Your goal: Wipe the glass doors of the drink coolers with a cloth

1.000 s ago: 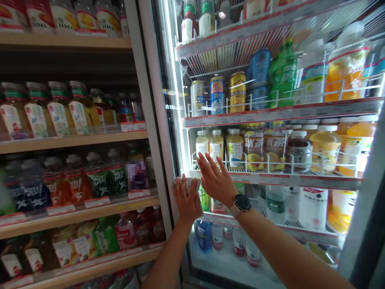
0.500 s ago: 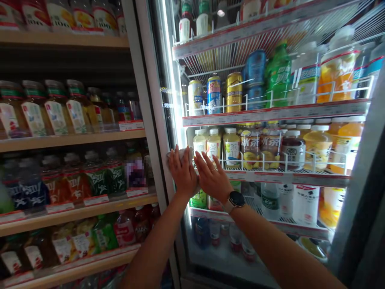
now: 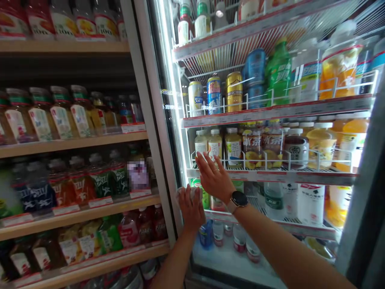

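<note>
My left hand [image 3: 192,210] presses a pale cloth [image 3: 182,192] to the glass near the left edge of the lit fridge door, its fingers pointing up. Above and to the right of it, my right hand [image 3: 215,176] lies against the glass with its fingers stretched out and nothing in them. A dark-faced watch [image 3: 239,198] is on my right wrist. Behind my right hand, inside the fridge, pale-labelled tea bottles [image 3: 234,147] stand on a wire shelf. Most of the cloth is hidden under my left fingers.
Wooden shelves [image 3: 75,142] with rows of bottled drinks stand on the left. A grey upright frame [image 3: 150,100] separates them from the fridge. Cans, a green bottle [image 3: 279,74] and other drinks fill the fridge shelves. A dark door edge [image 3: 359,180] runs down the right side.
My left hand has slid down the glass with the cloth, away from beside my right hand. My right hand has stayed nearly in place. The view has shifted slightly.
</note>
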The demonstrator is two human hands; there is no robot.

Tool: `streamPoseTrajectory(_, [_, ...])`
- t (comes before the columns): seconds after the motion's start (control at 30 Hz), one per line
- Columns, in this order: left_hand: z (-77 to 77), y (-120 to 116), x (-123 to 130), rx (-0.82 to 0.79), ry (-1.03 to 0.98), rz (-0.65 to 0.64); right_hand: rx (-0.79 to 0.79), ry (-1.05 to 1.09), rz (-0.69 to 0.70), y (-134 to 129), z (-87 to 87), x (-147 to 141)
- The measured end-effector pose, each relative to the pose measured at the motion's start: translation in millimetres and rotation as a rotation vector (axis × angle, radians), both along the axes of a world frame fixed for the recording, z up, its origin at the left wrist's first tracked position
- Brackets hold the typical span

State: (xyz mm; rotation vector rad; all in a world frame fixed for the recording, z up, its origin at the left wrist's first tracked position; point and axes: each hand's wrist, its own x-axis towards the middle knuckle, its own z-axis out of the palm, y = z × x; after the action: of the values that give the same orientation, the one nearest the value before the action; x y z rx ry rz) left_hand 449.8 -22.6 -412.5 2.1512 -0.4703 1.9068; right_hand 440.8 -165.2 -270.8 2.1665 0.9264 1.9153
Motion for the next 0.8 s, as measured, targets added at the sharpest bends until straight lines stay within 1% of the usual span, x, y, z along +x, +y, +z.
streamPoseTrajectory(0.07, [-10.9, -3, -3, -0.001, 0.014, 0.011, 0.005, -0.004, -0.003, 0, 0.6, 1])
streamPoseTrajectory(0.1, [-12.5, -4, -5, -0.011, 0.020, 0.018, 0.004, -0.001, -0.003, 0, 1.4, 1])
streamPoseTrajectory(0.13, [-11.0, -5, -7, -0.020, 0.026, 0.021, 0.000, 0.010, 0.001, 0, 2.4, 0])
streamPoseTrajectory(0.17, [-6.3, -4, -10, -0.013, 0.034, 0.016, -0.007, 0.031, 0.007, -1, 3.6, -2])
streamPoseTrajectory(0.2, [1.7, -3, -12, 0.015, 0.041, 0.006, -0.017, 0.061, 0.014, -2, 4.9, -4])
streamPoseTrajectory(0.27, [26.3, 3, -16, 0.127, 0.045, -0.012, -0.059, 0.131, 0.038, -8, 7.9, -12])
streamPoseTrajectory(0.33, [59.2, 12, -17, 0.266, 0.031, -0.006, -0.095, 0.178, 0.065, -19, 10.8, -23])
streamPoseTrajectory(0.4, [94.8, 16, -18, 0.354, 0.004, 0.000, -0.102, 0.188, 0.086, -36, 13.1, -35])
streamPoseTrajectory(0.47, [127.1, 12, -16, 0.353, -0.032, -0.028, -0.064, 0.182, 0.085, -58, 14.2, -44])
streamPoseTrajectory(0.5, [140.6, 6, -15, 0.314, -0.057, -0.048, -0.036, 0.180, 0.072, -70, 14.3, -46])
streamPoseTrajectory(0.57, [160.1, -13, -10, 0.196, -0.101, -0.078, 0.027, 0.179, 0.024, -92, 13.3, -48])
streamPoseTrajectory(0.6, [165.9, -24, -8, 0.138, -0.114, -0.084, 0.053, 0.180, -0.005, -101, 12.1, -47])
streamPoseTrajectory(0.67, [170.2, -45, -3, 0.070, -0.121, -0.092, 0.074, 0.169, -0.050, -114, 8.1, -43])
streamPoseTrajectory(0.73, [166.6, -60, 0, 0.063, -0.114, -0.090, 0.073, 0.147, -0.078, -120, 2.8, -37])
streamPoseTrajectory(0.8, [157.4, -65, 1, 0.082, -0.110, -0.083, 0.073, 0.110, -0.092, -119, -2.4, -31])
